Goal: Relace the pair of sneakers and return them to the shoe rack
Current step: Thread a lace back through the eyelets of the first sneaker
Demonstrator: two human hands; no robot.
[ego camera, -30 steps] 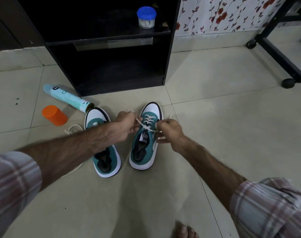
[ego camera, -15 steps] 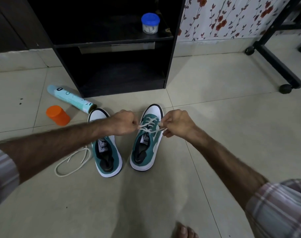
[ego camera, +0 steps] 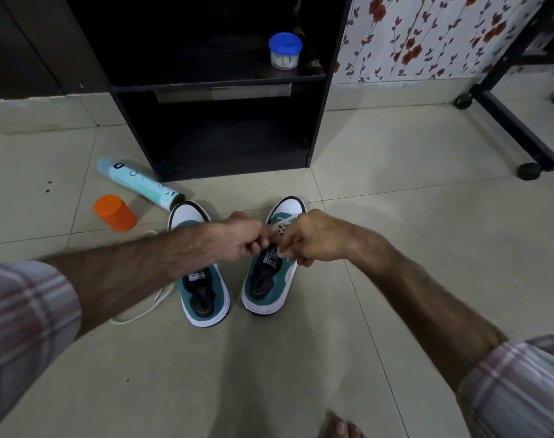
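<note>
Hands (ego camera: pixel 237 241) (ego camera: pixel 313 238) now closer together, over right sneaker's (ego camera: pixel 269 279) lace (ego camera: pixel 282 221).

1. I see the sneakers (ego camera: pixel 263 279) in matt teal cloth with smooth white rubber toes.
2. The lace (ego camera: pixel 140 314) looks like woven white cord.
3. The rack (ego camera: pixel 320 121) is dark matt board.
4. The cap (ego camera: pixel 114 213) is smooth orange plastic.
5. The floor (ego camera: pixel 427 248) is slightly glossy beige tile.

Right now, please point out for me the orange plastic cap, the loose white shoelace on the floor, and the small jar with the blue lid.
orange plastic cap (ego camera: pixel 115 213), head view, on its side wall.
loose white shoelace (ego camera: pixel 136 316), head view, on its curved loop.
small jar with the blue lid (ego camera: pixel 285 45), head view, on the lid.
</note>
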